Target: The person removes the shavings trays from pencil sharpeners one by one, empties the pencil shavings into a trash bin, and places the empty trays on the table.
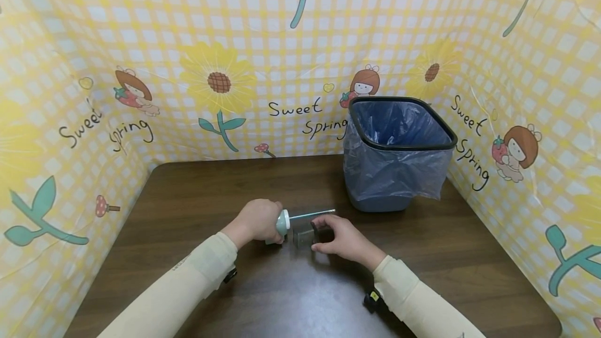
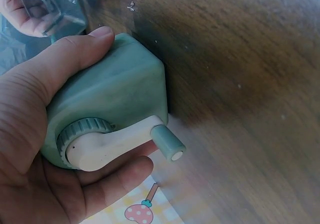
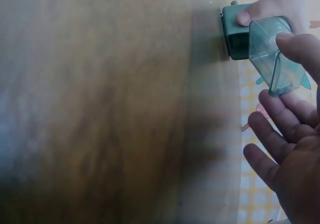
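My left hand (image 1: 260,220) grips a green hand-crank pencil sharpener (image 2: 112,86), thumb along its top and fingers beneath. The cream crank arm with its green knob (image 2: 167,142) faces the left wrist view. From the white ring on the sharpener's right side, a thin pencil (image 1: 312,215) points right in the head view. My right hand (image 1: 345,239) pinches a clear, greenish plastic shavings box (image 3: 267,49) between thumb and fingers. This box is out of the sharpener, just right of it and close over the table. Its other three fingers spread loosely in the right wrist view.
A grey-blue waste bin (image 1: 399,171) with a black rim and a clear liner stands at the back right of the brown wooden table (image 1: 225,186). Small specks (image 2: 131,6) lie on the tabletop. A yellow checked cloth (image 1: 263,67) walls in the back and sides.
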`<state>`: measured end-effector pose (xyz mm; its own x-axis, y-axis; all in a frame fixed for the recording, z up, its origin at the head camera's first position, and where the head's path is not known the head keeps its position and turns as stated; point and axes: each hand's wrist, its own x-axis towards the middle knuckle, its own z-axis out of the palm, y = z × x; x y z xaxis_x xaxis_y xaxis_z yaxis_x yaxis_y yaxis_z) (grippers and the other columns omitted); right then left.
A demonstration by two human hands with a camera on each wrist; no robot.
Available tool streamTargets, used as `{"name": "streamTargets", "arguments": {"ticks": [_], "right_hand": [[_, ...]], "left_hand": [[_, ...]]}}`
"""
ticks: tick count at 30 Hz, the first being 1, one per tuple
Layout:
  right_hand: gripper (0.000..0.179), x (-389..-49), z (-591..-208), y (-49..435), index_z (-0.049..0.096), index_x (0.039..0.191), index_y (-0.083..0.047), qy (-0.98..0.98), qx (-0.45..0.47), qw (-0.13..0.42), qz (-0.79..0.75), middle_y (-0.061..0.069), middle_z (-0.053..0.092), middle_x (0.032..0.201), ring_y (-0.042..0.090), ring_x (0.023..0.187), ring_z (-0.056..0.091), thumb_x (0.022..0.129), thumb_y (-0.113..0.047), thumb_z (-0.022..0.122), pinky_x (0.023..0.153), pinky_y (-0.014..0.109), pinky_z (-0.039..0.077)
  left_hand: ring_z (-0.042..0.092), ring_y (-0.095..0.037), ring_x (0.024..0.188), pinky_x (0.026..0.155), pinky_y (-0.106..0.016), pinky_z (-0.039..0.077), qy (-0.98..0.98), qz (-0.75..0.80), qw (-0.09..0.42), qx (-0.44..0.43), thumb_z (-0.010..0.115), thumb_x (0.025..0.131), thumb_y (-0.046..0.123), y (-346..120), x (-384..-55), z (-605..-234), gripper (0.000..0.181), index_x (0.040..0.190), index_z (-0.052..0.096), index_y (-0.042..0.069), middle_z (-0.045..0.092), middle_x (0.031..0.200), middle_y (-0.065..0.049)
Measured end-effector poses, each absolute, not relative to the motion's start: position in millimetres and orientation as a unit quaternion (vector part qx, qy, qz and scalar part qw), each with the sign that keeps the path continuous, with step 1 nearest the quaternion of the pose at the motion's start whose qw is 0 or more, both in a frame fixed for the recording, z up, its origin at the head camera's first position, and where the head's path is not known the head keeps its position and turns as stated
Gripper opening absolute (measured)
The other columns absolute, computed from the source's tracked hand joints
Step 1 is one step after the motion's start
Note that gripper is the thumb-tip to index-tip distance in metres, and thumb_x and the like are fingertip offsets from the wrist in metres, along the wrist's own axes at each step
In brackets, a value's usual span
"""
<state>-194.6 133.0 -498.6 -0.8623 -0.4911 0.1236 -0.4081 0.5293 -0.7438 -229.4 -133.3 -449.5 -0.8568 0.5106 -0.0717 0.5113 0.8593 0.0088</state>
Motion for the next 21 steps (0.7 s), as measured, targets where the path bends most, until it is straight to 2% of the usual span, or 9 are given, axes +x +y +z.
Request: {"name": "streamTargets", "arguments": {"ticks": [7,21], "right_hand": [[0.053,-194.0,-499.0,134.4,0.067,0.123,-0.015,0.879,-0.260,0.051,-0.396,-0.005,0.067,0.117,0.015,0.112,0.063,0.080,-0.036,0.088,0.099,0.041,0.052],[0.051,-195.5,-500.8,135.4,0.067,0.122,-0.015,0.892,-0.266,0.052,-0.361,-0.005,0.067,0.114,0.014,0.110,0.063,0.079,-0.031,0.088,0.099,0.040,0.051]], "left_hand": [[0.058,-0.013,0.068,0.065,-0.036,0.054,0.964,-0.002,0.038,0.262,0.091,0.064,0.052,-133.4,-229.7,-449.5,0.059,0.101,0.067,0.013,0.066,0.079,0.004],[0.058,-0.014,0.070,0.066,-0.036,0.055,0.964,0.009,0.047,0.261,0.090,0.066,0.053,-133.5,-229.9,-448.9,0.061,0.104,0.067,0.011,0.067,0.082,0.002]]}}
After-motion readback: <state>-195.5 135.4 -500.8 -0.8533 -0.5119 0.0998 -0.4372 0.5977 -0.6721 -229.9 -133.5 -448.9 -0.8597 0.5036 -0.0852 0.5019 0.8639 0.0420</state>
